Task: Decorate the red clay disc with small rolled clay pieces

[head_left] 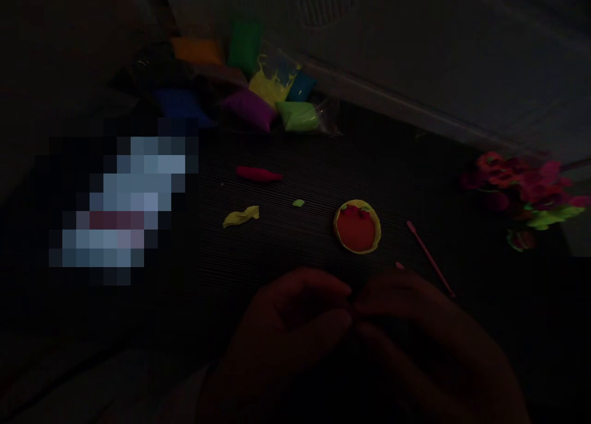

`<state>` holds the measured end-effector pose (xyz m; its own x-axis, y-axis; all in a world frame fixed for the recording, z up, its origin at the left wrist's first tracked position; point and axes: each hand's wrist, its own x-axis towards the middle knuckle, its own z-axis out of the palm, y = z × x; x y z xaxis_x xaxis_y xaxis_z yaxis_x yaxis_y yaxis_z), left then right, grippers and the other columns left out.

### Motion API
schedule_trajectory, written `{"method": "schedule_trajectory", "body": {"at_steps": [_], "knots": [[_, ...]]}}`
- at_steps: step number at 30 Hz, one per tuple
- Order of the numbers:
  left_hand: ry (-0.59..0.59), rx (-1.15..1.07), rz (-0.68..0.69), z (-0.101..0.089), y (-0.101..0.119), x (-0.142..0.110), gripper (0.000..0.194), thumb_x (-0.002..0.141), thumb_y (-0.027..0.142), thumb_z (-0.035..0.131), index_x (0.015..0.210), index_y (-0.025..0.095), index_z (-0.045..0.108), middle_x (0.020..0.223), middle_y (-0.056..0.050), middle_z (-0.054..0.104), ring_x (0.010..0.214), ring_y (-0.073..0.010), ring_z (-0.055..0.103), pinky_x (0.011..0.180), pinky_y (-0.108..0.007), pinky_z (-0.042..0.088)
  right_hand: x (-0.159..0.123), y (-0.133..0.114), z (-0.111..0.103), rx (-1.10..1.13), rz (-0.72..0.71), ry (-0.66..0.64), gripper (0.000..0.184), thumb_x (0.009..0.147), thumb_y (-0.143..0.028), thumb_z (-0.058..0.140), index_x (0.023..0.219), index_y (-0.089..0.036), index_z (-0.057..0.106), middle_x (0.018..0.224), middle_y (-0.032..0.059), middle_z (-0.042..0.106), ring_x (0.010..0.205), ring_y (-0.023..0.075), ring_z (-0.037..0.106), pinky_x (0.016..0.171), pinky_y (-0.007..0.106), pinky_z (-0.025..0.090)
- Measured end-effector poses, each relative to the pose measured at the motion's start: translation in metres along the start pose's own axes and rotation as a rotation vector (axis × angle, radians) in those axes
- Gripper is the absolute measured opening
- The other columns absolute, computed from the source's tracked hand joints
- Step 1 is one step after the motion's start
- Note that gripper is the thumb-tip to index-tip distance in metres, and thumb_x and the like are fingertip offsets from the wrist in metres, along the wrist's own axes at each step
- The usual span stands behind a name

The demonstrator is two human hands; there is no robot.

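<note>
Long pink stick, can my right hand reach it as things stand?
Probably yes: the long pink stick lies just beyond the right hand, with nothing visible covering it, though that hand sits close to the left hand.

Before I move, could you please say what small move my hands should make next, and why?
Perhaps ease the left hand and right hand slightly apart: they meet, or nearly, at the fingertips, and the gloom hides whether anything is between them. I'd check that before reaching for the red disc beyond.
</note>
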<state>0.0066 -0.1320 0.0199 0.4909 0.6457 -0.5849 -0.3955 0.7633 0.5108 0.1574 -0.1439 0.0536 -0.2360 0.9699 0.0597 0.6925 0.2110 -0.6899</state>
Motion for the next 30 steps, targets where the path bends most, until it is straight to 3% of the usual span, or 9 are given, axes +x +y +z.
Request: {"method": "schedule_trajectory", "body": {"at_steps": [8, 14, 20, 30], "knots": [[0.051, 0.038, -0.026, -0.003, 0.000, 0.003, 0.010, 0.068, 0.021, 0.065, 0.076, 0.027, 0.065, 0.074, 0.006, 0.064, 0.070, -0.0082, 0.057, 0.063, -0.016, 0.042, 0.001, 0.005, -0.003, -0.028, 0.019, -0.017, 0.010, 0.073, -0.023, 0.057, 0.083, -0.025, 0.055, 0.080, -0.0037, 0.061, 0.073, 0.0075, 0.058, 0.059, 0.015, 0.048], [0.053, 0.215, 0.024, -0.013, -0.006, 0.006, 0.008, 0.069, 0.029, 0.062, 0.075, 0.024, 0.064, 0.066, 0.005, 0.058, 0.061, -0.0079, 0.048, 0.056, -0.017, 0.038, 0.024, 0.033, -0.008, -0.121, 0.024, 0.126, 0.011, 0.073, -0.023, 0.057, 0.084, -0.024, 0.057, 0.085, -0.0007, 0.059, 0.082, 0.0129, 0.056, 0.071, 0.026, 0.046], [0.003, 0.327, -0.011, -0.018, -0.005, 0.005, 0.013, 0.070, 0.035, 0.058, 0.072, 0.024, 0.063, 0.062, 0.004, 0.053, 0.056, -0.0081, 0.044, 0.052, -0.018, 0.035, 0.043, 0.054, -0.004, -0.215, -0.034, 0.134, 0.012, 0.073, -0.024, 0.057, 0.084, -0.020, 0.058, 0.087, 0.0029, 0.057, 0.082, 0.0155, 0.054, 0.071, 0.031, 0.045], [-0.043, 0.239, 0.015, -0.015, -0.005, 0.006, 0.011, 0.070, 0.033, 0.056, 0.071, 0.025, 0.064, 0.064, 0.003, 0.052, 0.056, -0.0084, 0.043, 0.050, -0.018, 0.034, 0.049, 0.060, 0.005, -0.346, -0.059, 0.136, 0.013, 0.073, -0.026, 0.056, 0.085, -0.020, 0.060, 0.086, 0.0035, 0.056, 0.080, 0.0166, 0.053, 0.068, 0.034, 0.045]]}}
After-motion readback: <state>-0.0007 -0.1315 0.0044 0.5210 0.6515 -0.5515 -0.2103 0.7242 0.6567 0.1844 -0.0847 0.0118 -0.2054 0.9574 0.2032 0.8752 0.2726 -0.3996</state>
